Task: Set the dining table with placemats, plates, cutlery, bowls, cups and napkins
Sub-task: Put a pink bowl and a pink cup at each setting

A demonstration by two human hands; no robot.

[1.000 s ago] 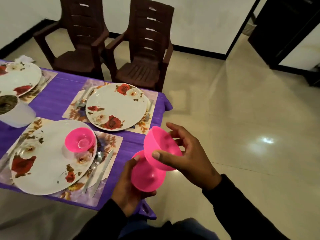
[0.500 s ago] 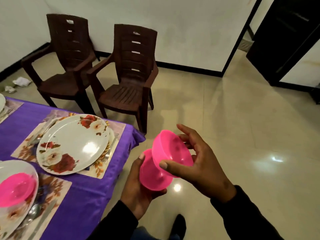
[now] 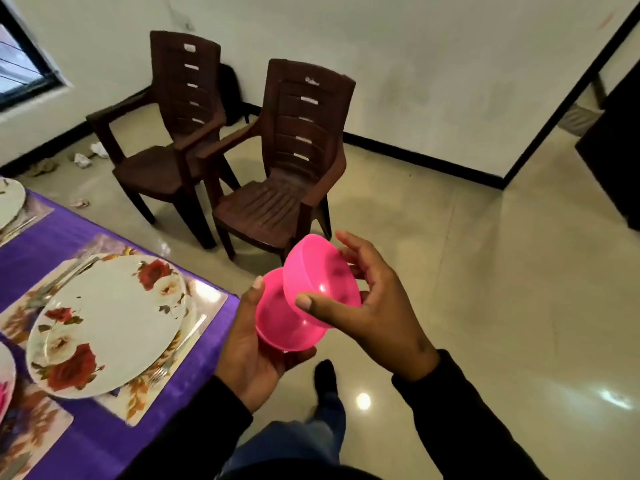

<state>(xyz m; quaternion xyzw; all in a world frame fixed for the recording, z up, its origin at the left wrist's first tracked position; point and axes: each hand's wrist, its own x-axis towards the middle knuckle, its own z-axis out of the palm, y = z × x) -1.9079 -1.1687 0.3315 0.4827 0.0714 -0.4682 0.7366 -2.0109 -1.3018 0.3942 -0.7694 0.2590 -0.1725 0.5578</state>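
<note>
Bowls: right hand [image 3: 377,313] pinches the upper pink bowl [image 3: 320,271], left hand [image 3: 249,351] cradles the lower pink bowl [image 3: 282,323], off the table edge at four o'clock of the floral plate [image 3: 107,323]. Tilted, loosely pinched, either could slip floorward.

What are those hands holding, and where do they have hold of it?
Two pink bowls. The left hand cups the lower bowl from underneath, thumb at its rim. The right hand grips the upper bowl by its rim, between thumb and fingers.
</note>
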